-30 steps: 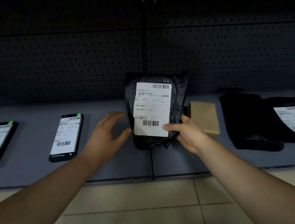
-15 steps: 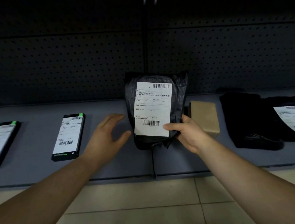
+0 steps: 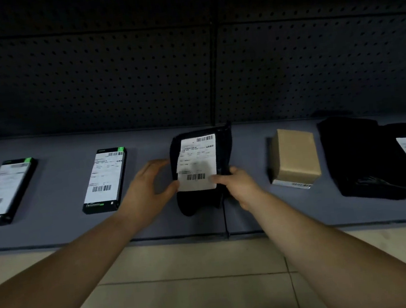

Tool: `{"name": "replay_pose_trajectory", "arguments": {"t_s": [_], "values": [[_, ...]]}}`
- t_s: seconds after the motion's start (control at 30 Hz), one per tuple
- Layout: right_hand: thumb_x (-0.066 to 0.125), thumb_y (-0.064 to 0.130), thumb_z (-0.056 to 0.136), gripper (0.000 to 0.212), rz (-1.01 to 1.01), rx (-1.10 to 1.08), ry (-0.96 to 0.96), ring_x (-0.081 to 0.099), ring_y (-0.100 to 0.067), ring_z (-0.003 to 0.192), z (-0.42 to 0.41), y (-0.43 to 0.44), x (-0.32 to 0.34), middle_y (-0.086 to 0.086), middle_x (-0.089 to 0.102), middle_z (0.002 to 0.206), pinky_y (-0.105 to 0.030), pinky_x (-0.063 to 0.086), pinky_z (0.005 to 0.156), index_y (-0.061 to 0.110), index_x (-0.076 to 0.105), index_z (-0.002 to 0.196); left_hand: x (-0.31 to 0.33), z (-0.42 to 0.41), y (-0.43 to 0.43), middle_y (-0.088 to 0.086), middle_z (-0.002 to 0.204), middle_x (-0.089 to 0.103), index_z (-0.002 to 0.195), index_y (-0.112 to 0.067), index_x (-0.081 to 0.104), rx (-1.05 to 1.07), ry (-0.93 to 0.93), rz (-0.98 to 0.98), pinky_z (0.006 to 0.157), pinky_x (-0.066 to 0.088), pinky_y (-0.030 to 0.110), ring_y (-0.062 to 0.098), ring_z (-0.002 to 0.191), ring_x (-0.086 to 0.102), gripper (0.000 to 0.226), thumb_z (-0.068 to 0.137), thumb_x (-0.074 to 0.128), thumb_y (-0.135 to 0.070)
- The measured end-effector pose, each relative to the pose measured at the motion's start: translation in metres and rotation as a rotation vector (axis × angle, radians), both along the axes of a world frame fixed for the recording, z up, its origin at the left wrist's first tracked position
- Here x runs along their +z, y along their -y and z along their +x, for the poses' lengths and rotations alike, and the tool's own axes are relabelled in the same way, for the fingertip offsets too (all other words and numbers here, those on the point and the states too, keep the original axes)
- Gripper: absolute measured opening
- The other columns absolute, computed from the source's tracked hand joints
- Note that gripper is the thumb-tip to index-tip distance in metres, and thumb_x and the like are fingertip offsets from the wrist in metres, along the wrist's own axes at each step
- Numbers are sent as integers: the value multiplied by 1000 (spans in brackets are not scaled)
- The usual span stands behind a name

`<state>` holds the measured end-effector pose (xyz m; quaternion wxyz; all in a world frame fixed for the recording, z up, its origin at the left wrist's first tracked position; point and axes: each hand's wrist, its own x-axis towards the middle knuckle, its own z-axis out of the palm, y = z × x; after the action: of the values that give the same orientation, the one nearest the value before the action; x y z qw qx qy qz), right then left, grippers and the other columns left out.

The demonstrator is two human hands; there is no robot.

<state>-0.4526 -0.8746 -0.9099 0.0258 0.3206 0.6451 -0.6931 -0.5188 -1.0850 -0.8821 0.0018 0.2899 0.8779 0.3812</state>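
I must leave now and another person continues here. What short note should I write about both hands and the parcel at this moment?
Left hand: fingers relaxed at the left side of the black parcel, thumb touching the lower left corner of its label.
Right hand: grips the parcel's lower right edge, thumb on the label.
Parcel: appears to lie on the shelf, label up, between the slim black box and the cardboard box.
Done: parcel brought to its gap in the row.
Left: probably straighten it, then let go with both hands.
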Motion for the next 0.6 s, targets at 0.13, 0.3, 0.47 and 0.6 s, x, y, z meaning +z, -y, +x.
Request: {"name": "replay_pose_trajectory", "arguments": {"t_s": [0.13,0.3,0.47,0.6], "values": [[71,20,89,31,384,62,108,62,-11,92,1,0,-1,-6,69,118,-13,44,71,9,66,118,-3,-5,-6,-12,121,46,132,-13,54,-37,13,-24,96,37,20,3,110,47,52,85,73,-26],[71,31,89,47,638,75,100,59,-21,113,12,-30,30,-10,63,126,-15,38,80,5,61,128,-11,-5,-44,-9,126,47,134,-15,52,-156,46,-25,95,29,4,4,116,44,54,85,71,-29],[70,28,87,39,986,-125,-3,57,-31,112,46,-97,59,-14,60,122,-38,46,100,8,65,120,-19,13,-122,0,138,47,138,-16,49,-328,97,-23,109,36,31,16,128,44,60,85,70,-36],[61,30,93,45,1056,-17,249,47,-34,124,91,-132,48,-15,43,135,-31,35,109,14,56,134,-27,39,-194,4,154,32,150,-17,30,-333,322,-102,115,29,40,22,140,32,74,89,65,-40]]}}
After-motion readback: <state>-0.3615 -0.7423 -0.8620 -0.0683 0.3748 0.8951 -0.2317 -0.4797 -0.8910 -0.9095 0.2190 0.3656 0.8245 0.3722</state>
